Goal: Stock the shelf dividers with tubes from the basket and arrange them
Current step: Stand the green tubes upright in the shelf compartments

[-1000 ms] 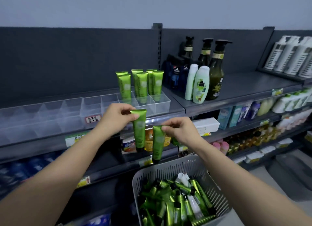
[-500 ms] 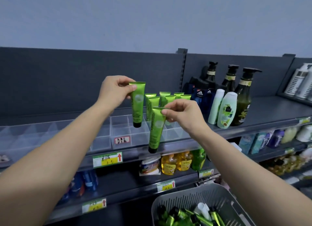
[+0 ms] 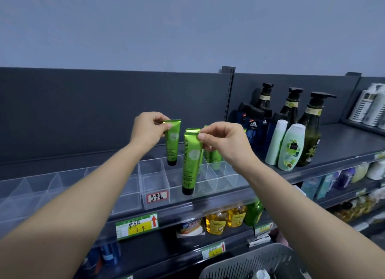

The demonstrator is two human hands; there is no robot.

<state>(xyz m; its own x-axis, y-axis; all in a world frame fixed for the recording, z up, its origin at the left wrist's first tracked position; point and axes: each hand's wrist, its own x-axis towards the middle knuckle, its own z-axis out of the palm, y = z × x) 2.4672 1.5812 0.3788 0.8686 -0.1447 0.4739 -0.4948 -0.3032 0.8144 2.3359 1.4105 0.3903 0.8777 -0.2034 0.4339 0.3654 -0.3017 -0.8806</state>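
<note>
My left hand [image 3: 148, 130] pinches the crimped top of a green tube [image 3: 172, 142], which hangs cap down over a rear compartment of the clear shelf dividers [image 3: 155, 181]. My right hand [image 3: 224, 142] holds a second green tube [image 3: 190, 162] by its top, cap down, in front of the dividers. Several green tubes [image 3: 214, 157] stand in the right compartments, partly hidden behind my right hand. The grey basket [image 3: 253, 262] shows only its rim at the bottom edge.
Dark pump bottles [image 3: 311, 130] and white bottles [image 3: 291, 147] stand on the shelf to the right. The divider compartments to the left hold nothing. Price tags [image 3: 136, 225] line the shelf edge; yellow bottles [image 3: 226, 219] sit on the shelf below.
Both hands have risen from above the basket to the top shelf with their tubes. The view has tilted up, so the basket has dropped almost out of sight.
</note>
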